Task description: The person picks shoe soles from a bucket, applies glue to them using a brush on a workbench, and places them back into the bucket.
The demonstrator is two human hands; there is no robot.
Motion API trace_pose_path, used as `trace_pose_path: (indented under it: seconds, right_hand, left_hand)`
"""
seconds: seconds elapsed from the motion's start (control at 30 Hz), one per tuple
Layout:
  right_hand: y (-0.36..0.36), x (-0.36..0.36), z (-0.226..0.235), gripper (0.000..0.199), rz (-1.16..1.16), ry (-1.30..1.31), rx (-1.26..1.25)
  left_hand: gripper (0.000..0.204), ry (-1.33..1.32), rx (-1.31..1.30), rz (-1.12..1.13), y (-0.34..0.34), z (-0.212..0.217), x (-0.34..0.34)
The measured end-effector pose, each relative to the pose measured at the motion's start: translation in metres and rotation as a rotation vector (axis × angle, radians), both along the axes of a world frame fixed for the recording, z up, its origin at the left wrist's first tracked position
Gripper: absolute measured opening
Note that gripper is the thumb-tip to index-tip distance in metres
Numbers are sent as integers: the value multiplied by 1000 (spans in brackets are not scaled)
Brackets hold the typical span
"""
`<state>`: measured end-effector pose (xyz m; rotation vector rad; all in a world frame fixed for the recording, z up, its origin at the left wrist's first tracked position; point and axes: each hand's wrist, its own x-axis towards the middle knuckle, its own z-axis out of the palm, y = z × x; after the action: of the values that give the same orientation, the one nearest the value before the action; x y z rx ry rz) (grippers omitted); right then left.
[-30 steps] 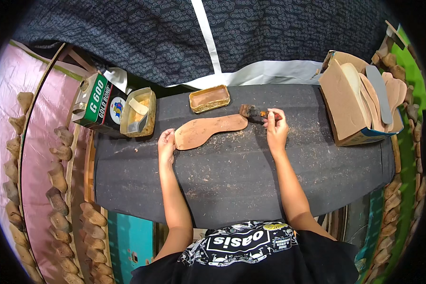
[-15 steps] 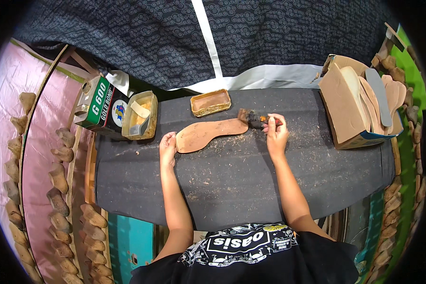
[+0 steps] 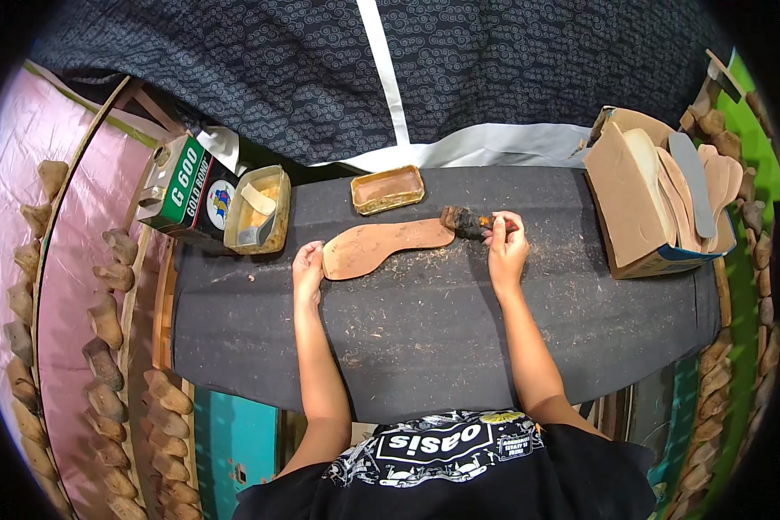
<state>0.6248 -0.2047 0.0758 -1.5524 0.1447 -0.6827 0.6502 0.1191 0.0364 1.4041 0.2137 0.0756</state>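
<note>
An insole point(image 3: 377, 247), likely light, bendy, best held edgewise, is pinched by the left grip point(image 3: 307, 267), a brush point(image 3: 464, 223) by the right grip point(image 3: 506, 243).

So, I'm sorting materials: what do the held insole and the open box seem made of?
The held insole: perhaps leather or fibreboard, matte, judging by its thin, smudged tan face. The open box: likely cardboard, matte brown, judging by its thin walls and raised flap.

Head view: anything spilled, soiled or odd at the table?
Yes: pale shavings lie scattered across the dark cloth, many near the tan insole, looking like loose debris. The brush at its right end looks dark and caked.
</note>
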Motion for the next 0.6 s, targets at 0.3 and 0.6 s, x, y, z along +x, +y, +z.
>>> trace_pose_path:
  seconds: [0.3,0.6]
  right_hand:
    - [7,2,-2,17,44,-27,-6]
    - [3,0,-5,17,24,-70,-133]
  left_hand:
    - [18,17,26,26,-2,3,0]
    - [18,-1,-6,33,-6,3,0]
